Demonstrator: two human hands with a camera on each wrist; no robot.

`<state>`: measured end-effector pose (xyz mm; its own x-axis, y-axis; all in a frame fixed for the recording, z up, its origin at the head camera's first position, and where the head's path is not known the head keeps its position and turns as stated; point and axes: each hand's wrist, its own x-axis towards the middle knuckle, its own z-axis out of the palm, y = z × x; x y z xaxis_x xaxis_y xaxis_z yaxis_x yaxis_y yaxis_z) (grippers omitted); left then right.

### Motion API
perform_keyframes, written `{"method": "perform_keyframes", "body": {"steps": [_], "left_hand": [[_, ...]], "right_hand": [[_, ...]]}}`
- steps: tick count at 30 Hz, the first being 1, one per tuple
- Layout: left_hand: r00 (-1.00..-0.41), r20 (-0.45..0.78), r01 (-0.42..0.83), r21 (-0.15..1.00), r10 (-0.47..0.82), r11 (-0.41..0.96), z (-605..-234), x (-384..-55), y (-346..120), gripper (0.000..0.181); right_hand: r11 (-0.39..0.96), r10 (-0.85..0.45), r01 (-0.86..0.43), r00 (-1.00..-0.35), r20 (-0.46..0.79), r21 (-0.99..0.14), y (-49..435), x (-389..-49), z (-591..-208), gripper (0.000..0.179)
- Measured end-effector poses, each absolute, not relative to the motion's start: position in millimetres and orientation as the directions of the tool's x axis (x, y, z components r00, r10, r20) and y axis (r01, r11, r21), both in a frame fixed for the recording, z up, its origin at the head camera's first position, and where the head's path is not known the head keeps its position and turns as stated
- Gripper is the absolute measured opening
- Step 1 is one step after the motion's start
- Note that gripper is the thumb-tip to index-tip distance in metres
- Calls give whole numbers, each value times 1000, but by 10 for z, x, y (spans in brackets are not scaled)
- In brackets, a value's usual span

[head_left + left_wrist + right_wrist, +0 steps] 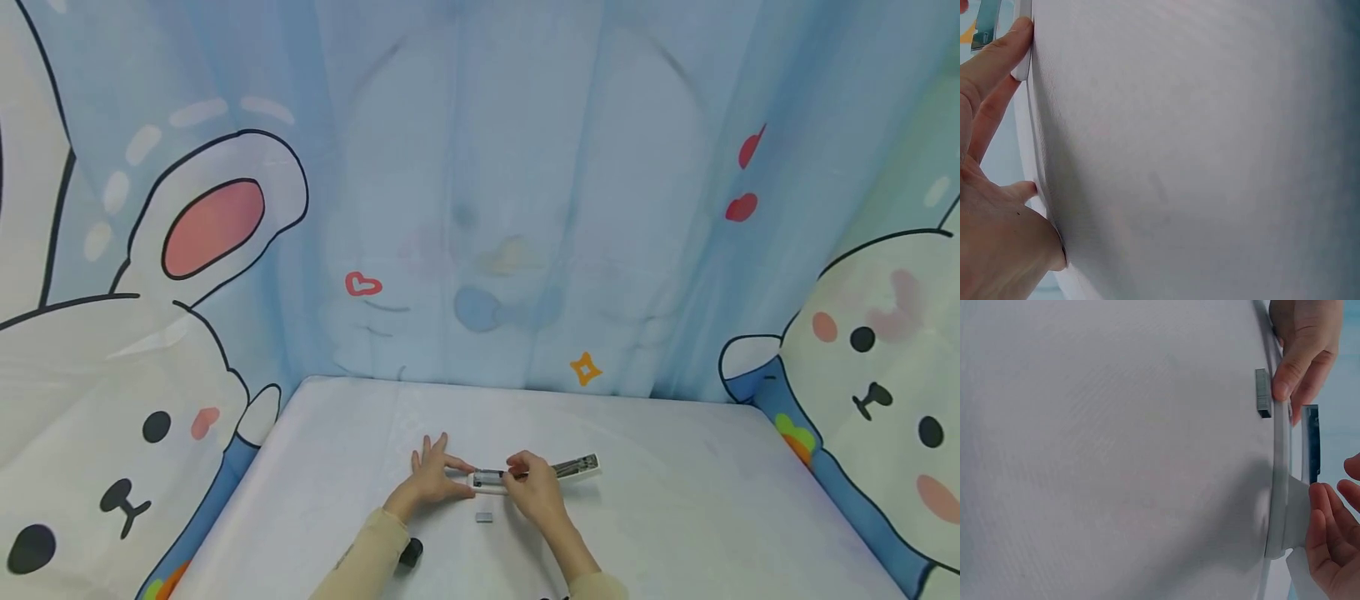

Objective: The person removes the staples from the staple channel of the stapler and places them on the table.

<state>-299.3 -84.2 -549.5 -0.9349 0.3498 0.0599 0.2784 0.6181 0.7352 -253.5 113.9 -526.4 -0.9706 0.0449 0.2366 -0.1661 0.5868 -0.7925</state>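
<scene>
A white stapler [581,469] lies across the table, its upper arm swung away from the base and its metal insides exposed. My left hand [435,477] holds the left end of the base [1277,506] between thumb and finger, the other fingers spread. At the stapler's middle, my right hand [534,490] has thumb and fingertips closed on it, beside the dark metal rail [1312,444]; those fingers hide part of it. A small grey strip of staples [484,517] rests on the table just in front, also visible in the right wrist view beside my left thumb.
White cloth covers the table [712,500]. A small black object [411,552] shows beside my left sleeve. Behind the far edge hangs a light blue curtain [525,208] printed with cartoon animals.
</scene>
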Motion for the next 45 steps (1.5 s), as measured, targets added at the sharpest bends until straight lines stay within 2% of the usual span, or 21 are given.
{"method": "perform_keyframes", "body": {"steps": [12, 19, 28, 32, 37, 45], "left_hand": [[-931, 53, 278, 743, 362, 609, -5474, -2964, -850, 30], [-934, 69, 287, 728, 350, 623, -5421, -3011, -899, 32], [-929, 51, 281, 741, 367, 609, -5432, -2993, -867, 31], [-931, 46, 276, 739, 362, 614, -5477, -2980, -865, 31], [-929, 55, 286, 736, 367, 613, -5509, -2988, -870, 30], [-929, 51, 281, 742, 367, 608, -5470, -2980, -864, 31]], "right_hand": [[604, 33, -139, -979, 199, -785, 1133, -2524, -5283, 17], [570, -8, -189, -974, 225, -800, 1032, -2575, -5275, 20], [501, 96, -105, -980, 176, -859, 1030, -2591, -5328, 17], [484, 106, -115, -976, 189, -867, 1033, -2601, -5373, 15], [514, 83, -153, -970, 227, -844, 1010, -2616, -5366, 13], [611, 69, -131, -974, 218, -780, 989, -2637, -5314, 14]]}}
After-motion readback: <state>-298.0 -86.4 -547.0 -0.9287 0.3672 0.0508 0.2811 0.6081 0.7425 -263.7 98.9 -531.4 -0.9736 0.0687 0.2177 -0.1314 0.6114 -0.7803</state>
